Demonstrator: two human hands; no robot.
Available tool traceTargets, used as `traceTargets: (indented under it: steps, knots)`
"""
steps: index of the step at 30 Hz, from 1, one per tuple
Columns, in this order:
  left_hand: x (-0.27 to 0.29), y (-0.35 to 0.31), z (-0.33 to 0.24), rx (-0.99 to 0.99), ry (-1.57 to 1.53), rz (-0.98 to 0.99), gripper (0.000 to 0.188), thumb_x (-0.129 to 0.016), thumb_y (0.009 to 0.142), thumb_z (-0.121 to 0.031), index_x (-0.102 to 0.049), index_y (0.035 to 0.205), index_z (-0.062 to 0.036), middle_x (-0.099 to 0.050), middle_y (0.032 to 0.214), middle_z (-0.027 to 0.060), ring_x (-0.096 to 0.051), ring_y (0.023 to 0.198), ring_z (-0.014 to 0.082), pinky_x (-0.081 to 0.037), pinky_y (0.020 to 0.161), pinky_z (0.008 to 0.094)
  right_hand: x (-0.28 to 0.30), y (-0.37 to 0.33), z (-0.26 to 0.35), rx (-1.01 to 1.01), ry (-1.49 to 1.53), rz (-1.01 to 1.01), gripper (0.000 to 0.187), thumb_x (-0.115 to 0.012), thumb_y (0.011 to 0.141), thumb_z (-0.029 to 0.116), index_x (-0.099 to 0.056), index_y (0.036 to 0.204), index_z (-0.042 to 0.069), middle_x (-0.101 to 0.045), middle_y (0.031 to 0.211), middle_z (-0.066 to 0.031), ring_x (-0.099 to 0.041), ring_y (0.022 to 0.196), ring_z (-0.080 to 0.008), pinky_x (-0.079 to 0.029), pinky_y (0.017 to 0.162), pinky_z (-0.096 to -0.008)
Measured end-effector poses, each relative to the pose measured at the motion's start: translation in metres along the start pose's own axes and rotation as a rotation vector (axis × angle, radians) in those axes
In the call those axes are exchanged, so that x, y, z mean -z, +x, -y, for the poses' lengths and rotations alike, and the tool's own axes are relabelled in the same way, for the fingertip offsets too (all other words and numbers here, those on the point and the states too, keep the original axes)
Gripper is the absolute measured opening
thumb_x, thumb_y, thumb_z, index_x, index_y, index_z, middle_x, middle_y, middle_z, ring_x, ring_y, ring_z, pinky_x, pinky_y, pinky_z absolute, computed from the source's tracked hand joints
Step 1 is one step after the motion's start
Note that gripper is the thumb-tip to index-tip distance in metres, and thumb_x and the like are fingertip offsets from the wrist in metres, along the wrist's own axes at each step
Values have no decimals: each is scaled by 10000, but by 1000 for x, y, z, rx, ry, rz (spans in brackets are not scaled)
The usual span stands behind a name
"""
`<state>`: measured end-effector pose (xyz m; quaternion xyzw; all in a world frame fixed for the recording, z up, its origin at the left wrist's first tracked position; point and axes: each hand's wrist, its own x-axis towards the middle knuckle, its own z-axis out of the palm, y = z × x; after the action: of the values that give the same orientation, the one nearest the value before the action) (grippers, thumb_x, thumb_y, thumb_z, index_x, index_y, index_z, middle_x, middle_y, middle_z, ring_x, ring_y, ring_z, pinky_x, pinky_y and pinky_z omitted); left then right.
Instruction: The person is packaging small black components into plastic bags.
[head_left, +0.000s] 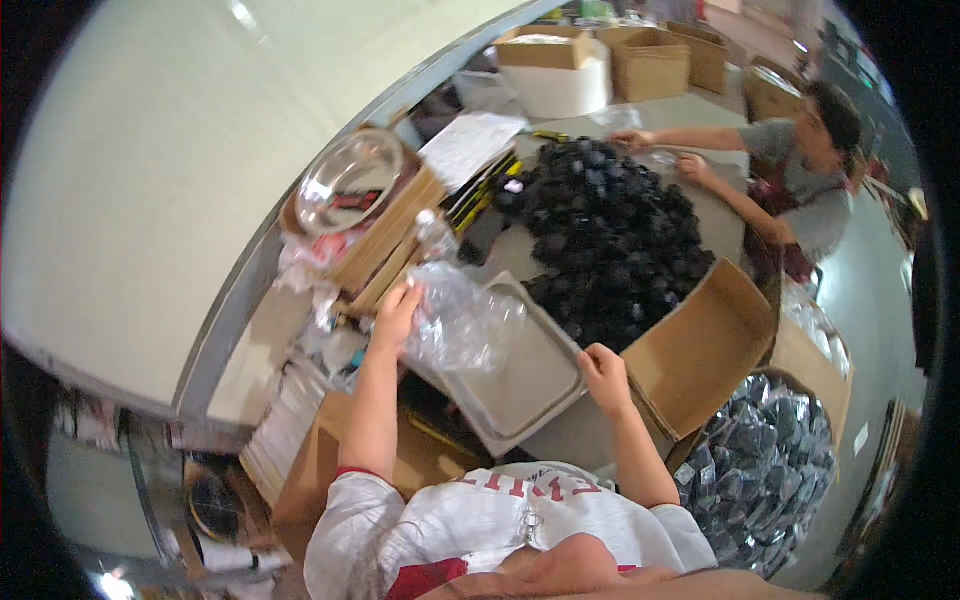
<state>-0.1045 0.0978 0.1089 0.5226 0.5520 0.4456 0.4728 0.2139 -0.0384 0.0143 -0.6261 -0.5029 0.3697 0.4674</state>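
Note:
My left hand is closed on clear plastic bags, which hang crumpled over the left part of a shallow pale tray. At the tray's right rim is my right hand, its fingers curled into a fist; whether they grip the rim or something small is hidden. Beyond the tray lies a big heap of small black pieces on the grey table. A clear plastic bottle stands just past my left hand.
An open cardboard box sits right of the tray, above a container of black pieces in clear bags. At left are a metal bowl and papers. Across the table a co-worker reaches to the heap. More boxes stand behind.

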Motion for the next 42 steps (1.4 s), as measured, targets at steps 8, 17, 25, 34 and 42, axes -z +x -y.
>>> traceTargets:
  steps: [8,17,25,34,42]
  knots:
    - [203,-222,153,30,-943,-1119,154,-492,919,-208,-602,908,-99,-561,700,-17,-495,503,70,-375,401,206,-47,-21,-17,-46,-101,219,221,-593,860,162,-543,766,-32,-509,618,-90,-442,589,-136,-390,549,-292]
    - [213,-370,388,560,129,-677,320,-565,811,-240,-618,1034,-17,-633,985,192,-606,903,292,-480,791,392,-161,-50,59,67,-151,588,189,-570,866,149,-564,816,-33,-495,611,-51,-436,600,-100,-380,550,-274]
    - [250,-398,493,497,911,619,331,-534,841,-266,-642,1057,-39,-604,1125,183,-545,1068,366,-444,872,457,-197,-97,62,85,-271,632,209,-583,870,176,-571,829,-28,-502,626,-62,-434,601,-115,-386,562,-277]
    - [153,-485,514,776,593,565,544,-396,904,-98,-273,1428,-174,-375,1401,159,-454,1205,358,-365,995,452,-180,-137,46,22,-513,524,209,-583,870,164,-561,826,-39,-511,620,-86,-447,591,-145,-404,569,-307]
    - [175,-457,428,674,728,464,469,-401,889,-66,-401,1341,-191,-450,1310,195,-484,1150,377,-411,941,449,-192,-142,46,-51,-306,378,192,-588,874,158,-565,806,-20,-522,640,-77,-449,606,-126,-393,553,-277]
